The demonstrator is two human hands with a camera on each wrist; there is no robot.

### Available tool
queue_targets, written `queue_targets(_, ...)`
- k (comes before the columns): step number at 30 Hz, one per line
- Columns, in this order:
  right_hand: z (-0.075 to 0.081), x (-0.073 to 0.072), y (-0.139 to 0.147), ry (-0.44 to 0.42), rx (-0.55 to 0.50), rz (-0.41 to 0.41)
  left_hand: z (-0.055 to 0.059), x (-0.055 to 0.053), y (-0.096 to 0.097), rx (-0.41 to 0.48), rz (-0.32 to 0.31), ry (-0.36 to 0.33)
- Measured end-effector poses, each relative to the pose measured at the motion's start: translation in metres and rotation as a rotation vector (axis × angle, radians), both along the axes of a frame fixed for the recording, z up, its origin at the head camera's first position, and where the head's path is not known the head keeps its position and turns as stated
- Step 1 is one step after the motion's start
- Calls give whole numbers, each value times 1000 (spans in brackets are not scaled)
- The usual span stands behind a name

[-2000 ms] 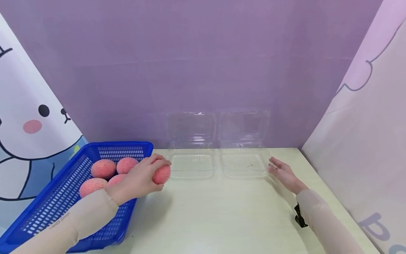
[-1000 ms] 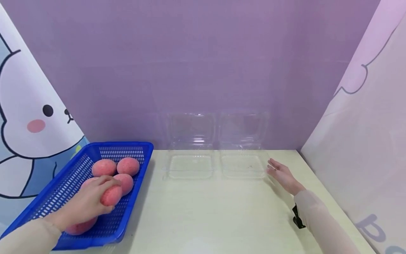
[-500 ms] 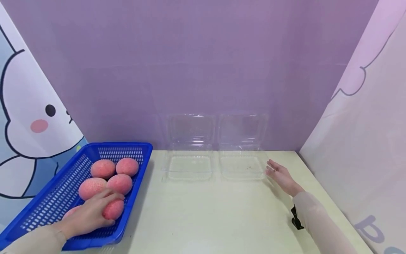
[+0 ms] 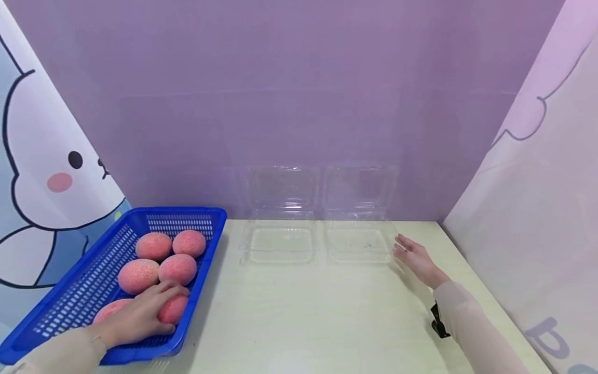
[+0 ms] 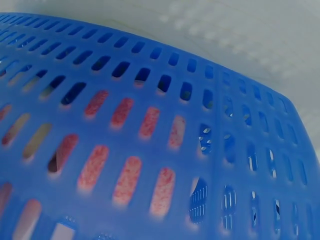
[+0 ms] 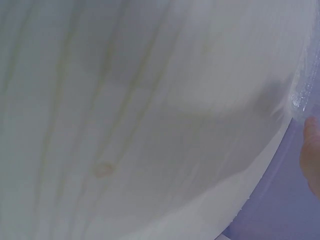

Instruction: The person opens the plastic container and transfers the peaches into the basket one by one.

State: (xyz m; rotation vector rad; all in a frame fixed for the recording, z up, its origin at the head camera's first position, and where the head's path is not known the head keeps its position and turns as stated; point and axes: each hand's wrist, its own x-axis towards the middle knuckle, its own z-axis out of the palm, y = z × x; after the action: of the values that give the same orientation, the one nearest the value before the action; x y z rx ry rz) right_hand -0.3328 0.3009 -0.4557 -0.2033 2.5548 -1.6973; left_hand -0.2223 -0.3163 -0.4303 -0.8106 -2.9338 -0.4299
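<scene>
My left hand (image 4: 142, 314) is down in the blue plastic basket (image 4: 211, 259), fingers curled over a pink, fuzzy-looking peach (image 4: 174, 310) at the near right corner. Several more peaches (image 4: 138, 276) lie behind and to the left of it. The left wrist view looks through the slotted basket wall (image 5: 217, 150), with pink peach skin (image 5: 127, 180) showing in the slots. My right hand (image 4: 417, 261) holds nothing, fingers extended beside the right clear clamshell box (image 4: 357, 245). In the right wrist view, a finger (image 6: 311, 160) sits right at the box's edge (image 6: 302, 90).
A second clear clamshell box (image 4: 282, 243) stands left of the first, both with lids raised against the purple backdrop (image 4: 299, 104). A printed cartoon panel (image 4: 56, 145) closes the left side, a pale panel (image 4: 537, 208) the right. The table (image 4: 299, 317) is pale wood.
My left hand has carried the peach from over the table beside the basket, left and down into the basket's near right corner. My right hand has stayed in place.
</scene>
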Motion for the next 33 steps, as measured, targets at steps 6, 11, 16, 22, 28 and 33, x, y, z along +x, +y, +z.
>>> queue_targets(6, -1, 3, 0, -11, -19, 1, 1, 2, -2, 21, 10, -91)
queue_targets(11, 0, 3, 0, 0, 0, 25, 4, 2, -3, 5, 51, -152)
queue_targets(16, 4, 1, 0, -7, 1, 2, 10, 0, -1, -23, 99, -204)
queue_targets(22, 5, -1, 1, -37, -4, -11, 12, 0, 2, -59, 128, -226)
queue_targets(28, 5, 0, 2, -53, 4, -16, 11, 3, 5, -93, 129, -218)
queue_targets(33, 5, -1, 1, -56, -28, -12, 13, 6, 6, -113, 148, -215)
